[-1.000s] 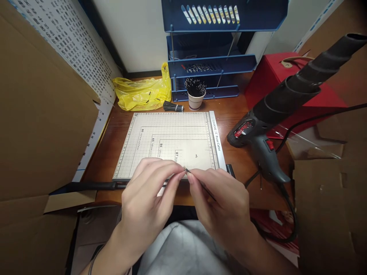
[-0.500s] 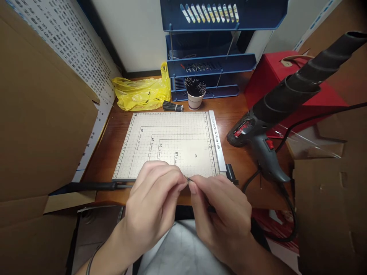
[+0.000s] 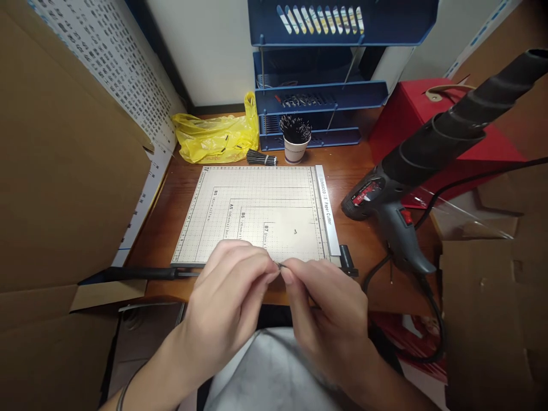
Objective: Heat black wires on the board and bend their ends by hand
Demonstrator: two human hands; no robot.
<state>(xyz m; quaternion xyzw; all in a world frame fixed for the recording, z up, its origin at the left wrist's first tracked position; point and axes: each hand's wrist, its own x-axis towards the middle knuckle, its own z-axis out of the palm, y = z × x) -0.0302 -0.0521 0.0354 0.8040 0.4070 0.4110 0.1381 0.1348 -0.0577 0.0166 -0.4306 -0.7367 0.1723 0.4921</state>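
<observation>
Where the left hand [image 3: 233, 294] and right hand [image 3: 331, 297] nearly meet, a thin dark wire [image 3: 280, 266] is pinched in both fingertip grips, held near the front edge of the paper cutter [image 3: 261, 197] on the worktop [image 3: 165, 205].

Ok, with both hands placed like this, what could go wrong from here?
The thin dark strand is barely visible between the left hand and right hand, so it might slip from their pinching grip unnoticed.
The tiny dark scrap lying loose on the cream gridded paper cutter, just beyond them, could get brushed away.
The black cable looping below the grey-and-black heat gun, near the right forearm, might snag that arm.
</observation>
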